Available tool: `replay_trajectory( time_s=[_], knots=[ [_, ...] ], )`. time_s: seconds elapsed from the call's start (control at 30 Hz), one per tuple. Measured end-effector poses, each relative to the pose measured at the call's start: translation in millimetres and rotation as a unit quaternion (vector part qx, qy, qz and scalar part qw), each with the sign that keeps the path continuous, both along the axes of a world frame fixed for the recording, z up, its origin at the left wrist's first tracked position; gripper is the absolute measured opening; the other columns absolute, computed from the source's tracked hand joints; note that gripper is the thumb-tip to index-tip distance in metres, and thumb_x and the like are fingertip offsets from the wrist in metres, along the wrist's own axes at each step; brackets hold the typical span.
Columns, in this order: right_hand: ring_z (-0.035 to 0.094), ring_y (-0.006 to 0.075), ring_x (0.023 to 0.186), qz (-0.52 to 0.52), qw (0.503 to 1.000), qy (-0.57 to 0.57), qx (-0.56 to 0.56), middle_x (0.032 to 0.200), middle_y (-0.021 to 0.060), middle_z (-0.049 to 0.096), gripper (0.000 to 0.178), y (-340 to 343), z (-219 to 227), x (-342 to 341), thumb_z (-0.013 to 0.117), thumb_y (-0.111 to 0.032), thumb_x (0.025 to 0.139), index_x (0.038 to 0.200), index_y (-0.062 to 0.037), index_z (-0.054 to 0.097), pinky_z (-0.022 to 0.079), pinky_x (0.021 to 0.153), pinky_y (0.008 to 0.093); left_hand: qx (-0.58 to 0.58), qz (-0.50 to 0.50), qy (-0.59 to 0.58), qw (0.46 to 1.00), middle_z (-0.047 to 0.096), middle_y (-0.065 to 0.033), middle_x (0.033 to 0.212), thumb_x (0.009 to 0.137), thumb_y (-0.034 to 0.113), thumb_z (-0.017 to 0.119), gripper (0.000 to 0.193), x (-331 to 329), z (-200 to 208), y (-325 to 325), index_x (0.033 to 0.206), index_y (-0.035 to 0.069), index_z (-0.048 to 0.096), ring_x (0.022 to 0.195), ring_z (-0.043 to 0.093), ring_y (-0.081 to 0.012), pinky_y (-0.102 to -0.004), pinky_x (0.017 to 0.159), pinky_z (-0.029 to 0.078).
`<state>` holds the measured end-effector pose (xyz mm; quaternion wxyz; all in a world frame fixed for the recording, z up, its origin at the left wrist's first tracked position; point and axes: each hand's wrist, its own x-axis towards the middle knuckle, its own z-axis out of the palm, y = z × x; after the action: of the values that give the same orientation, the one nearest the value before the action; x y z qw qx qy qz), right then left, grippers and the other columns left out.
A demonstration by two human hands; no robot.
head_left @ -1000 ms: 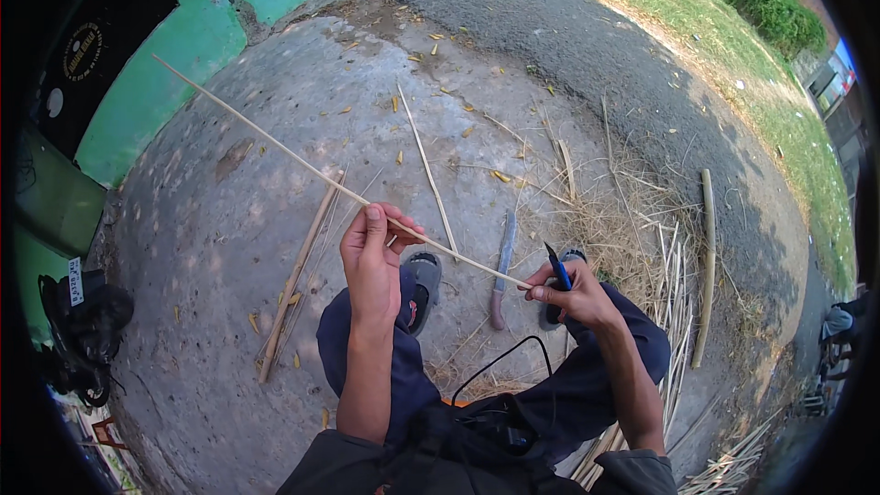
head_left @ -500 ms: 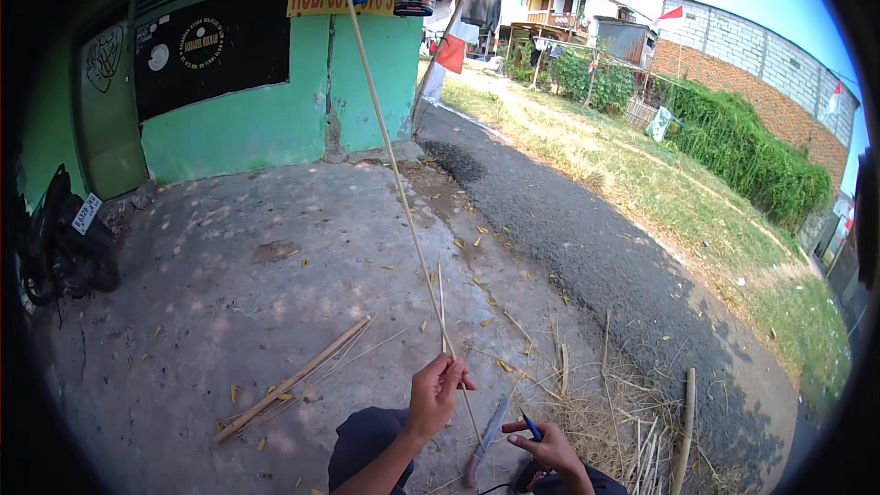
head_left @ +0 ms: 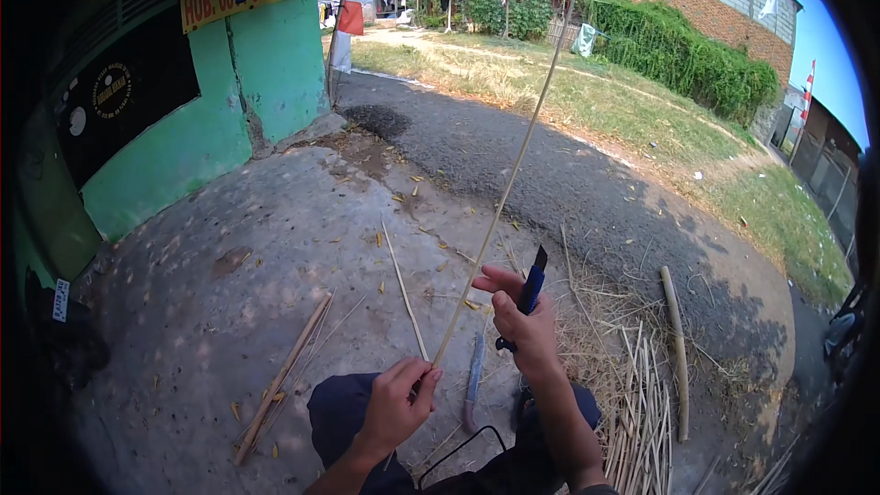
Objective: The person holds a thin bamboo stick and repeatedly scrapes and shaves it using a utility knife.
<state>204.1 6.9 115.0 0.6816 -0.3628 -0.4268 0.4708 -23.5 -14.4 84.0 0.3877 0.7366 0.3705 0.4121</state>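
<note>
My left hand (head_left: 399, 403) pinches the lower end of a long, thin bamboo strip (head_left: 513, 170), which slants up and to the right across the road. A shorter strip (head_left: 403, 289) ends close to that hand; I cannot tell whether it is held too. In my right hand (head_left: 532, 335) is a blue utility knife (head_left: 530, 290), its dark blade out and pointing up. The fingertips of this hand come near the long strip. Between my knees, on the concrete, lies a larger knife (head_left: 475, 376) with a grey blade and brownish handle.
Many split bamboo strips (head_left: 642, 422) and shavings (head_left: 587, 339) lie at right, beside a thick bamboo piece (head_left: 676, 348). More bamboo pieces (head_left: 284, 385) are on the left. Beyond are an asphalt road (head_left: 477, 147), a green wall (head_left: 165, 156) and a parked motorbike (head_left: 69, 339).
The view has turned right. The long strip has swung from leaning left to leaning right. My right hand has risen with the utility knife and come nearer the strip.
</note>
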Motion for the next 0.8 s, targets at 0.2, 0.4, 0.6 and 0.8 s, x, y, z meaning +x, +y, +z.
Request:
replay_trajectory(
  time_s=[0.2,0.4,0.6,0.8],
  knots=[
    [0.074,0.0162,0.105,-0.125,0.986,-0.084,-0.066,0.115,0.0120,0.077,0.031,-12.5,-4.5,-4.2,0.083,-0.013,0.092,0.118,0.0012,0.073,0.057,0.091,0.0304,0.107,0.030,0.064,0.992,0.065,-0.0098,0.082,0.100,0.006,0.070,0.010,-12.3,-21.6,-19.4,0.095,-0.003,0.069,0.056,0.068,-0.0146,-0.0276,0.048,0.050],
    [0.074,0.0174,0.103,-0.100,0.991,-0.047,-0.076,0.114,0.0118,0.077,0.030,-24.1,0.2,-2.1,0.083,-0.011,0.092,0.117,0.0020,0.073,0.058,0.095,0.0322,0.163,0.058,0.109,0.979,0.065,-0.0077,0.080,0.095,0.007,0.077,0.012,-14.7,-21.5,-35.7,0.094,-0.002,0.070,0.059,0.069,-0.0141,-0.0269,0.050,0.053],
    [0.075,0.0169,0.098,-0.071,0.994,-0.010,-0.084,0.113,0.0134,0.076,0.029,-40.2,-2.9,-0.7,0.083,-0.008,0.092,0.116,0.0039,0.071,0.059,0.094,0.0317,0.000,0.055,0.050,0.997,0.072,-0.0090,0.086,0.091,0.011,0.083,0.029,-15.2,-4.4,-42.0,0.114,0.000,0.069,0.071,0.073,-0.0139,-0.0264,0.061,0.058],
    [0.072,0.0094,0.089,-0.089,0.991,-0.029,-0.091,0.103,0.0102,0.078,0.033,-44.6,-19.0,-3.7,0.085,-0.012,0.090,0.116,0.0024,0.071,0.054,0.078,0.0229,0.021,0.026,0.013,0.999,0.073,-0.0123,0.088,0.093,0.013,0.082,0.038,-14.9,-6.8,-35.2,0.124,-0.001,0.065,0.070,0.073,-0.0142,-0.0274,0.059,0.057]
  ],
)
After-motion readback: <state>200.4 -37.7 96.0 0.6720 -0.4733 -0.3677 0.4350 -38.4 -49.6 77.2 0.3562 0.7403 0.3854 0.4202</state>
